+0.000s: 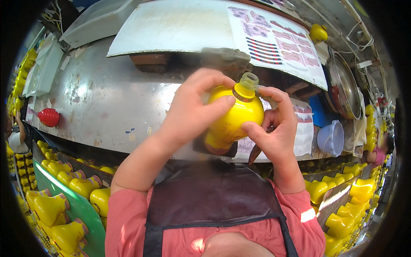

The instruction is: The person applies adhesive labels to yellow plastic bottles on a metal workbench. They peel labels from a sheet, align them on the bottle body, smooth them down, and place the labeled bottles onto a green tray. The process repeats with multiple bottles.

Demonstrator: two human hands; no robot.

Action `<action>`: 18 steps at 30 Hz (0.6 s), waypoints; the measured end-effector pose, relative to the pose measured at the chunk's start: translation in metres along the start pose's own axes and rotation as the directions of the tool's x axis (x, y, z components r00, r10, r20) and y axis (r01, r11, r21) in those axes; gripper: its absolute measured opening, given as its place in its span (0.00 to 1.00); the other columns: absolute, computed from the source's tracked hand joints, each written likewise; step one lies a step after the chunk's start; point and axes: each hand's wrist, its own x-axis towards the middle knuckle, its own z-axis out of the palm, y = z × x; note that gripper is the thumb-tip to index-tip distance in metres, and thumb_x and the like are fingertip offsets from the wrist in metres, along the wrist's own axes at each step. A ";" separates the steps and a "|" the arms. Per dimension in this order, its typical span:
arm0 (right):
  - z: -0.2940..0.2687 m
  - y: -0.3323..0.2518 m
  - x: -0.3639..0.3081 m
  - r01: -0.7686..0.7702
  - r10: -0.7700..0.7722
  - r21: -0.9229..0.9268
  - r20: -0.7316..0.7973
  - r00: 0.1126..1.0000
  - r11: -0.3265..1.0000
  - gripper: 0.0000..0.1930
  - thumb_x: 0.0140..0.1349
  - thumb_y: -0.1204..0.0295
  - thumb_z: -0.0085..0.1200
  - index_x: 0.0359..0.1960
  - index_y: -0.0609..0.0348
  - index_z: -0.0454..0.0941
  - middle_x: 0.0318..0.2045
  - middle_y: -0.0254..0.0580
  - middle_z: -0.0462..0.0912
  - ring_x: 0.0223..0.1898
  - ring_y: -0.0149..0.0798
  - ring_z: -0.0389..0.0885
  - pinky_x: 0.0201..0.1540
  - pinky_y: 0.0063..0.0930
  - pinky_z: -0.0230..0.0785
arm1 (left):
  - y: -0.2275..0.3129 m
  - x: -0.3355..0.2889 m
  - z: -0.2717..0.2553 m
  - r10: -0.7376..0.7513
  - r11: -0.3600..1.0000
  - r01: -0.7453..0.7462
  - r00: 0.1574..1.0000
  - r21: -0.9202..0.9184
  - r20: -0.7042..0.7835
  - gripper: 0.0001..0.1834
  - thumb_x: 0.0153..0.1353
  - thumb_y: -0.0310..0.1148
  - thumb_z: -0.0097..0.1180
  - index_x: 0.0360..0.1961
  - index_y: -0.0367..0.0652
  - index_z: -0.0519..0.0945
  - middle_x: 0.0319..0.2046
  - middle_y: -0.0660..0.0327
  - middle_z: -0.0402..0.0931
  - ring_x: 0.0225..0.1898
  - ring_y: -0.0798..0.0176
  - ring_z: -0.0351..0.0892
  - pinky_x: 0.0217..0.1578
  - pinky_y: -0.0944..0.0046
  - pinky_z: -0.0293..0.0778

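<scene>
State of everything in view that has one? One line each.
Yellow bottle: uncapped.
Dark band: around the bottle, below its mouth.
Left hand: gripping the bottle.
Right hand: touching the bottle.
White board: raised on bricks.
Printed sheets: lying on the board.
Apron: worn.
Lower-left bottles: in rows, several with patterned bands.

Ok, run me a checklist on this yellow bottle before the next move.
1. Left hand on the yellow bottle: ok, thumb on its shoulder.
2. Right hand on the yellow bottle: ok, thumb against its side.
3. Mouth uncovered: ok, no cap on the clear neck.
4. Dark band complete all round: cannot tell, far side hidden.
5. Bottle sitting flat: cannot tell, underside out of sight.
6. Red container away from the hands: ok, far left on the metal table.
</scene>
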 end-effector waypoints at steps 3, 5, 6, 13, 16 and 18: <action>0.001 0.000 -0.002 0.016 -0.016 -0.010 -0.007 1.000 1.000 0.33 0.48 0.69 0.76 0.58 0.59 0.77 0.33 0.32 0.83 0.18 0.17 0.69 0.21 0.16 0.61 | -0.002 0.001 -0.002 -0.038 0.998 0.040 0.998 -0.045 0.044 0.16 0.63 0.28 0.61 0.51 0.35 0.81 0.53 0.61 0.74 0.58 0.64 0.73 0.64 0.64 0.66; 0.002 0.000 -0.003 0.033 -0.033 -0.009 -0.010 0.999 0.999 0.33 0.48 0.68 0.76 0.58 0.58 0.77 0.36 0.32 0.84 0.18 0.17 0.69 0.21 0.16 0.61 | -0.004 0.002 -0.002 -0.074 0.995 0.078 0.995 -0.058 0.062 0.17 0.64 0.29 0.60 0.52 0.34 0.81 0.54 0.61 0.74 0.59 0.64 0.73 0.65 0.64 0.65; 0.001 -0.001 -0.005 0.016 -0.016 -0.020 -0.002 1.000 1.000 0.33 0.48 0.68 0.76 0.58 0.58 0.77 0.38 0.33 0.84 0.18 0.17 0.69 0.22 0.16 0.62 | -0.004 0.002 -0.001 -0.060 0.995 0.066 0.996 -0.077 0.072 0.17 0.64 0.29 0.60 0.53 0.34 0.81 0.54 0.61 0.73 0.59 0.64 0.73 0.65 0.64 0.65; 0.002 -0.004 -0.008 0.097 -0.095 -0.095 0.024 0.995 0.991 0.35 0.52 0.71 0.74 0.62 0.59 0.73 0.33 0.30 0.80 0.20 0.17 0.69 0.22 0.14 0.59 | 0.018 0.021 0.002 -0.167 0.979 0.168 0.986 -0.115 0.021 0.18 0.64 0.32 0.63 0.53 0.35 0.81 0.45 0.63 0.79 0.50 0.67 0.77 0.58 0.66 0.70; 0.002 -0.005 -0.009 0.178 -0.175 -0.153 0.037 0.984 0.972 0.35 0.52 0.72 0.74 0.63 0.59 0.73 0.29 0.29 0.79 0.20 0.17 0.67 0.22 0.15 0.59 | 0.034 0.026 0.018 0.097 0.930 -0.057 0.991 0.363 -0.092 0.19 0.55 0.38 0.73 0.45 0.40 0.86 0.34 0.56 0.84 0.39 0.61 0.84 0.46 0.61 0.80; -0.003 -0.003 -0.009 0.052 -0.052 0.007 0.050 0.997 0.999 0.35 0.53 0.73 0.73 0.64 0.59 0.73 0.28 0.29 0.78 0.20 0.17 0.67 0.22 0.15 0.59 | 0.045 0.027 0.021 0.055 0.924 -0.018 0.995 0.381 -0.086 0.18 0.54 0.35 0.73 0.45 0.40 0.86 0.34 0.57 0.84 0.37 0.63 0.83 0.44 0.63 0.79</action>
